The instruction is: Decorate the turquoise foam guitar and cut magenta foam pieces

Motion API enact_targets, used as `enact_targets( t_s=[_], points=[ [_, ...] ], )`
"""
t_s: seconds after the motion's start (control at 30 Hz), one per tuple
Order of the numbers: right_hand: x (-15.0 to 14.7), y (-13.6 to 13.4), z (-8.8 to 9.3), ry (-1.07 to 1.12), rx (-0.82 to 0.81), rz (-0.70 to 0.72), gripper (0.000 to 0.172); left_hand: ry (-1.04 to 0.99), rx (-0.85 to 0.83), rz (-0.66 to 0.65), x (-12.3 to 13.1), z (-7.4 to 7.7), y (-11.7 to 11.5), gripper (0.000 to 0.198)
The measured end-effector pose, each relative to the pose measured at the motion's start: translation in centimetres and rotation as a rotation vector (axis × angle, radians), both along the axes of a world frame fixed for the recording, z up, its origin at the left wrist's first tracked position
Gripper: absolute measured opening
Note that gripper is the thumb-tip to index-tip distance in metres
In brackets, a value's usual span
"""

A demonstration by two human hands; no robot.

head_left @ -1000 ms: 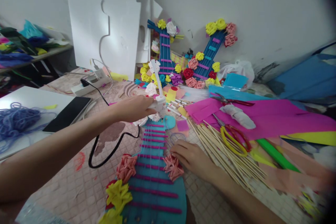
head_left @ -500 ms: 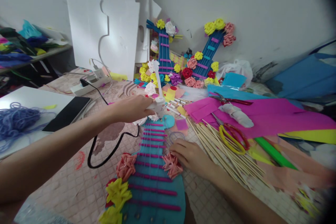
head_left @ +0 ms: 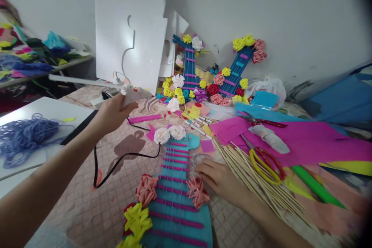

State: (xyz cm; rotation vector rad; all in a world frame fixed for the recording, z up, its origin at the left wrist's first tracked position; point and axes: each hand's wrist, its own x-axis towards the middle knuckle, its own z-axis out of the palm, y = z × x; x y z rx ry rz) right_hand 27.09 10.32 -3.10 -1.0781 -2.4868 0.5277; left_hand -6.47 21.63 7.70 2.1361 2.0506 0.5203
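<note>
My left hand (head_left: 112,114) grips a white hot glue gun (head_left: 133,95) above the table, with a long white glue stick (head_left: 84,81) jutting from it to the left. Below lies a turquoise guitar-shaped craft piece (head_left: 177,201) with magenta strips across its neck and body and thin strings along it. At its right edge, the bent fingers of my right hand (head_left: 223,180) close against a salmon-pink paper flower (head_left: 198,192). Another pink flower (head_left: 146,190) and yellow flowers (head_left: 138,221) line the left edge. White paper flowers (head_left: 161,135) sit at the top of the neck.
A black cord (head_left: 124,155) loops across the table left of the guitar. Wooden sticks (head_left: 255,178), yellow-red scissors (head_left: 263,166), red-handled pliers (head_left: 261,120) and magenta paper (head_left: 314,135) lie to the right. Purple yarn (head_left: 26,139) is at left. Two decorated guitars (head_left: 236,68) lean on the wall.
My left hand has carried the glue gun leftward, away from the guitar's neck, and the glue stick has swung from upright to nearly level. My right hand stays by the pink flower.
</note>
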Motion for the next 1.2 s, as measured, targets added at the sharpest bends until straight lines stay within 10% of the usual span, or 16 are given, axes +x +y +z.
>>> enact_targets(
  t_s=[0.23,0.4,0.73,1.0,1.2],
  points=[
    [-0.4,0.1,0.0,-0.021,-0.019,-0.007,0.019,-0.011,0.086,0.098,-1.5,-7.1,3.4,0.043],
    [-0.1,0.0,0.4,-0.028,-0.054,-0.019,0.019,-0.018,0.066,0.053,-1.0,-9.3,4.6,0.040],
    [0.8,1.9,2.5,-0.016,-0.058,-0.068,0.014,0.115,0.006,-0.057,-2.0,-7.1,3.0,0.045],
    [-0.7,6.1,3.6,0.068,-0.012,-0.058,0.017,0.447,-0.133,-0.001,-0.2,-1.8,-4.9,0.032],
    [-2.6,8.6,2.7,0.152,0.027,-0.041,0.012,-0.031,-0.137,-0.397,6.3,-2.8,-7.1,0.020]
  ],
)
